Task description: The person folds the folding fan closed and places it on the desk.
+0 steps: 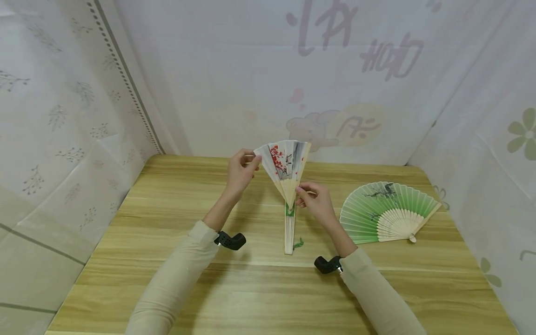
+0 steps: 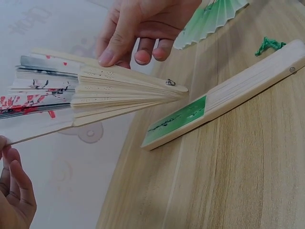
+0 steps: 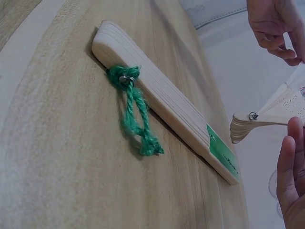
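Observation:
A partly spread folding fan [image 1: 284, 160], white with red blossoms and pale ribs, is held up between both hands. My left hand [image 1: 241, 171] pinches its left outer edge near the top. Lower down, my right hand [image 1: 317, 201] pinches the opposite outer rib, as the left wrist view also shows, with the fan's pivot [image 2: 170, 82] beyond the fingers. Beneath it a folded green fan [image 3: 152, 86] lies on the table, its pale sticks closed together. A green cord loop [image 3: 136, 114] hangs from that fan's pivot end.
A spread green fan [image 1: 368, 209] with a dark branch print lies to the right on the wooden table [image 1: 268, 298]. Printed white cloth [image 1: 234, 83] hangs behind the table and at both sides. Each wrist carries a black camera mount [image 1: 231, 240].

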The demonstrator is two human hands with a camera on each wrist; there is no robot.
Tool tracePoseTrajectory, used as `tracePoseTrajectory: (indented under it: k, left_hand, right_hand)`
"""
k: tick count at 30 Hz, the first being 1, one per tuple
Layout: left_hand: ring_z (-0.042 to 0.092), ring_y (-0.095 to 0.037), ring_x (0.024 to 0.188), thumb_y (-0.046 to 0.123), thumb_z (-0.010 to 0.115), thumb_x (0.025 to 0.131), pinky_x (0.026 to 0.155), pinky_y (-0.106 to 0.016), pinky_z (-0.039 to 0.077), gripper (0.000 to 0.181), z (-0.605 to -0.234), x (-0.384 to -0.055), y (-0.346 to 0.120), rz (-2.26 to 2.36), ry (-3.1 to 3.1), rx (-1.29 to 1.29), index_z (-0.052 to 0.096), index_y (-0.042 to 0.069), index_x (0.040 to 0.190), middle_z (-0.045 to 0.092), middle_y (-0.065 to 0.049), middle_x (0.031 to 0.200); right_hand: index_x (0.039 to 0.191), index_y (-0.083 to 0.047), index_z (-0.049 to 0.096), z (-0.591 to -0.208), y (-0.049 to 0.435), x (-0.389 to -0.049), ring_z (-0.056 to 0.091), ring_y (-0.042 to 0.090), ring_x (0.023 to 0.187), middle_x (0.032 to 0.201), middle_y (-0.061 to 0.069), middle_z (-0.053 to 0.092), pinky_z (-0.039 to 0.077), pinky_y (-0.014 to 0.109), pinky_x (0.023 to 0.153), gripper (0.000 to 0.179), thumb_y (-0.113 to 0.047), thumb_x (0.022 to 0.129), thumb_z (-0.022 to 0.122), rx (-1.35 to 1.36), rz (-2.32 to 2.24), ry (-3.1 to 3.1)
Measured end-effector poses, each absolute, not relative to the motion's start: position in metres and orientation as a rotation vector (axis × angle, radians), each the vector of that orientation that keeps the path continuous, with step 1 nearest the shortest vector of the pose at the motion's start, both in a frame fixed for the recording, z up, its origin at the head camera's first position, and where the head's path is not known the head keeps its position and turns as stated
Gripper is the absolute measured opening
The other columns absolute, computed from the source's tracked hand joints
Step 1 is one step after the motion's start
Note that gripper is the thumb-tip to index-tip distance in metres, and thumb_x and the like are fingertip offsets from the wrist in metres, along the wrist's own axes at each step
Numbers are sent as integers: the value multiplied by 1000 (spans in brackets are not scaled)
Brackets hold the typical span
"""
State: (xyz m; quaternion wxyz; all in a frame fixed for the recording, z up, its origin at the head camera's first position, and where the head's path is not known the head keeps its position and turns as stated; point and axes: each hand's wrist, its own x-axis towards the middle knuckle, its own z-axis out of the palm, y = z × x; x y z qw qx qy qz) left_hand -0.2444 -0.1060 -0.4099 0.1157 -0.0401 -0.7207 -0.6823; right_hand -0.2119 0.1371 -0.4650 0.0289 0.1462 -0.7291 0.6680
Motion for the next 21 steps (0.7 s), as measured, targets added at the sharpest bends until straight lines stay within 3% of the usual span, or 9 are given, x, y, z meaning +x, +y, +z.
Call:
tracePoseTrajectory:
  k: [7, 14, 17, 21]
  left_hand:
    - [62, -16, 73, 13, 68, 101, 56, -22, 47, 18, -411, -245, -103, -2002, -2107, -131, 65, -2, 109, 69, -19, 100]
    - [62, -16, 73, 13, 67, 101, 56, -21, 47, 19, -411, -246, -100, -2006, -2101, -136, 65, -3, 110, 69, -21, 101]
    - [61, -14, 72, 12, 67, 101, 56, -21, 47, 21, -406, -243, -99, -2023, -2094, -141, 64, -7, 111, 69, -24, 102]
    - [66, -25, 78, 12, 67, 101, 57, -25, 50, 22, -406, -243, -97, -2059, -2078, -139, 64, -6, 112, 69, -23, 104]
  right_hand:
    - [108, 13, 70, -466, 135, -212, 67, 18, 63, 92, 26, 67, 60, 40, 58, 16, 0, 99, 66, 464, 2057, -2227]
    - [108, 13, 70, -466, 133, -212, 68, 41, 67, 92, 25, 67, 60, 40, 58, 17, -1, 98, 67, 460, 2040, -2250]
    - [107, 13, 71, -464, 132, -211, 67, 43, 68, 91, 25, 67, 60, 38, 58, 17, -1, 98, 67, 459, 2045, -2254]
    - [106, 12, 71, -463, 131, -211, 68, 40, 67, 90, 26, 67, 58, 30, 56, 16, -1, 98, 67, 467, 2039, -2265]
